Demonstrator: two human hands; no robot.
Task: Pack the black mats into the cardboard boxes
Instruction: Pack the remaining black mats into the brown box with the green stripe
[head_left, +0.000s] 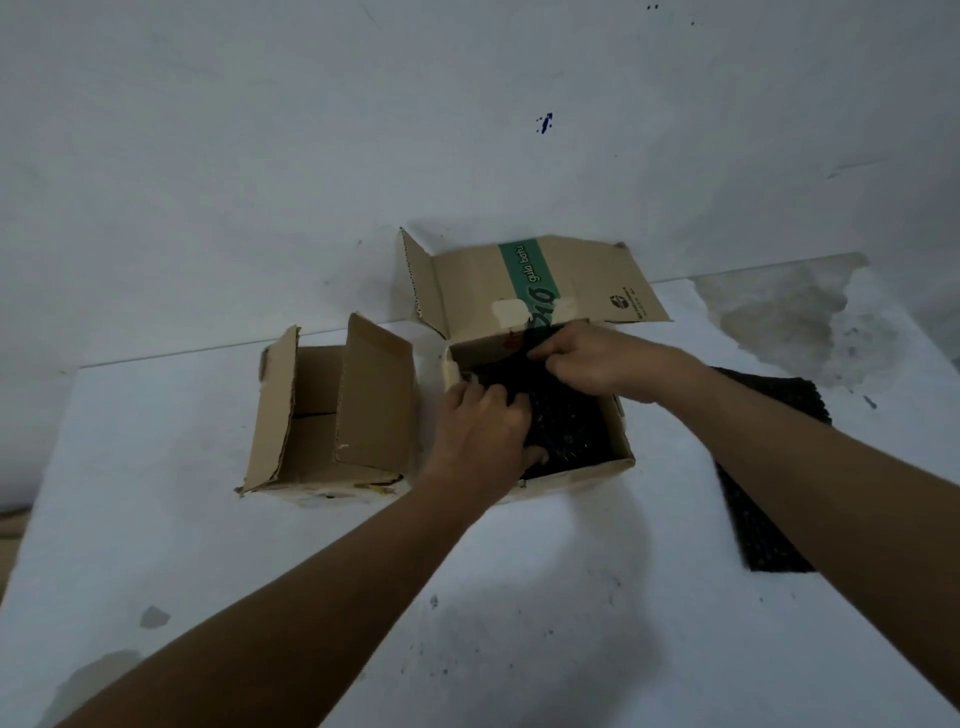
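White tabletop (182, 519), seen from above, w/ a white wall (260, 156) behind it.

Far left: smaller left box (374, 395), plain cardboard, top open, two side flaps standing up. It sits just beside the bigger box, approx. touching it at the near corner.

Next, the left hand (483, 431): it reaches in over the left side of the right box (576, 480), fingers bent down onto the black mat (571, 421), thumb on the mat's near edge, so it's gripping that mat.

The mat is inside the right box, lying tilted, far edge higher than near edge and not flat on the bottom. The box's rear flap (587, 280) stands open vs. the wall, w/ a green stripe and print on it.

Right hand (597, 364): at the far side of the same box, fingers curled round the mat's upper edge, holding it.

Far right: mat pile (763, 525), black, flat on the tabletop, apart from the boxes and partly hidden under the right forearm. Can't tell how many are in it.
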